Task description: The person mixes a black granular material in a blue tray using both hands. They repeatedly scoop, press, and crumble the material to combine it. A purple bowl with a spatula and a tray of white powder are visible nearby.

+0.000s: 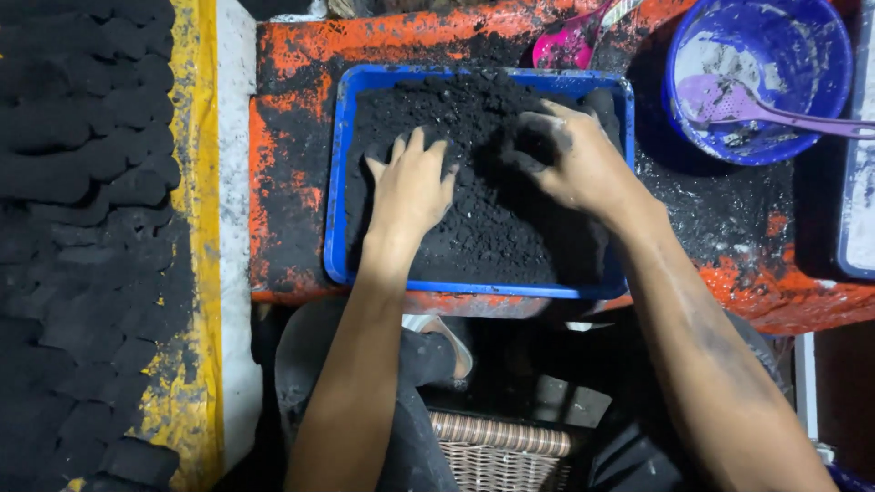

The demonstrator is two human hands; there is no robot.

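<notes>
While both hands press down into the heap of black crumbly powder (pixel 483 196) in the blue plastic tray (pixel 339 182), the left hand (pixel 412 187) lies flat and spread, holding nothing; just beside it, the right hand (pixel 574 159) curls loosely into the powder, on the orange surface (pixel 292 109)

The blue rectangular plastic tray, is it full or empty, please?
Full: the blue rectangular plastic tray is heaped with black powder, both hands pressed in.

1. Black powder (pixel 492 228): coarse, clumpy and dark, heaped unevenly and filling most of the tray, piled higher toward the far side.
2. Blue tray (pixel 335 228): rectangular, shallow, plastic, lying flat on the orange, soot-stained table (pixel 292 137).
</notes>
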